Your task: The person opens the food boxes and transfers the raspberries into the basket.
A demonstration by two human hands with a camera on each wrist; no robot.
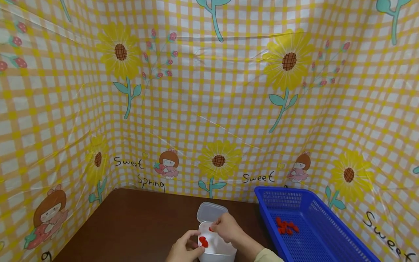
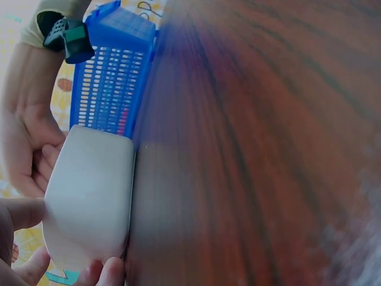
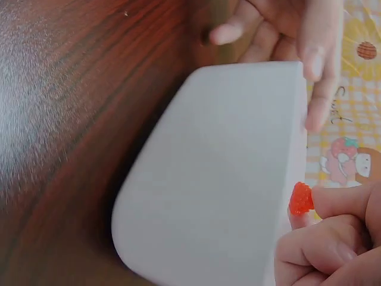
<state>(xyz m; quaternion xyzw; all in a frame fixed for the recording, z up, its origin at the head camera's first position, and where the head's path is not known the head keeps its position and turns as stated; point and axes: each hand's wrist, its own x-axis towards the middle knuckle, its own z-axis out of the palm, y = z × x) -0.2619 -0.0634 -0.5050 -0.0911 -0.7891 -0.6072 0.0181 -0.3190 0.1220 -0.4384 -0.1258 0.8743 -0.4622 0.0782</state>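
A white plastic box [image 1: 217, 243] stands on the table, its opening facing up. My left hand [image 1: 186, 247] holds it at the left side, fingertips at the rim; in the left wrist view its fingers [image 2: 112, 271] press against the box wall. With thumb and forefinger my right hand [image 1: 226, 229] pinches a small red bumpy piece [image 3: 301, 198] at the rim of the box. Other red pieces [image 1: 203, 241] lie inside, near the left wall. Behind the box lies a translucent lid [image 1: 212, 212].
To the right stands a blue perforated plastic basket [image 1: 322, 238] with several red pieces [image 1: 286, 226] at its left side. The dark wooden table [image 1: 131, 225] runs back to a yellow checked cloth [image 1: 209, 120] hung round its back and sides.
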